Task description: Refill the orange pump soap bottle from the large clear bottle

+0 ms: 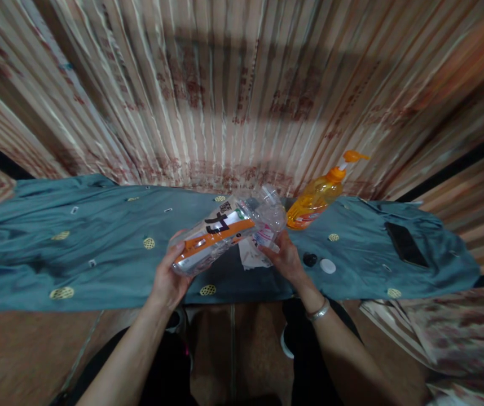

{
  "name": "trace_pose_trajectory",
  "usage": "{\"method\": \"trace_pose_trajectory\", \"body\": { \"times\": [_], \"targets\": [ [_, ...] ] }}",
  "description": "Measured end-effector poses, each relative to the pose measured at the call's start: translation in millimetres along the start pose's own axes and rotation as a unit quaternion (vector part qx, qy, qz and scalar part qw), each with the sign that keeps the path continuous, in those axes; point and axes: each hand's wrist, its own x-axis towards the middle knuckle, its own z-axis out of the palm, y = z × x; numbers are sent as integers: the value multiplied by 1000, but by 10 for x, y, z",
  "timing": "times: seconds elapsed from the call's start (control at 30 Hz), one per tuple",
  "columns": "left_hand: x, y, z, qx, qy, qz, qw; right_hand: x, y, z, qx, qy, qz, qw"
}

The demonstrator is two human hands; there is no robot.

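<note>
My left hand point(171, 273) is closed round the base end of a clear plastic bottle point(214, 239) with an orange and white label, held tilted up to the right. My right hand point(285, 256) grips a second clear plastic container point(272, 213), whose narrow neck points up; its exact kind is hard to make out. The two clear pieces meet or overlap above the cloth, and I cannot tell whether one sits inside the other. Below them lies a white printed paper or packet point(251, 256), partly hidden. Just behind my right hand stands an orange pump bottle point(312, 203) with orange liquid.
A teal cloth with yellow pineapple prints point(110, 254) covers the narrow table. Right of my right hand lie a small black cap point(309, 259) and a white round lid point(328, 265). Farther right is a black phone point(407, 245). A striped curtain point(233, 101) hangs behind.
</note>
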Motion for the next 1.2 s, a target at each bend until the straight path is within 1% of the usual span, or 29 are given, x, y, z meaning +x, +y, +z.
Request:
{"method": "trace_pose_trajectory", "body": {
  "times": [0.2,0.37,0.57,0.8,0.9,1.03,1.2],
  "targets": [
    [-28,34,22,11,12,24,1000,-8,-55,-30,-39,-21,9,999],
    [-27,58,12,23,17,40,999,-17,-66,-27,-46,-13,3,999],
    [-29,64,8,37,11,54,998,-13,-18,-29,-23,-3,4,1000],
    [-29,84,0,41,11,64,997,3,-28,-73,-30,4,23,999],
    [-22,108,-21,40,12,73,996,-1,-33,-78,-19,11,12,1000],
    [-36,136,-34,36,10,81,996,-20,-18,-54,-44,8,5,999],
    [-78,144,-47,49,-4,68,996,-30,23,-15,-89,3,19,996]
  ]
}}
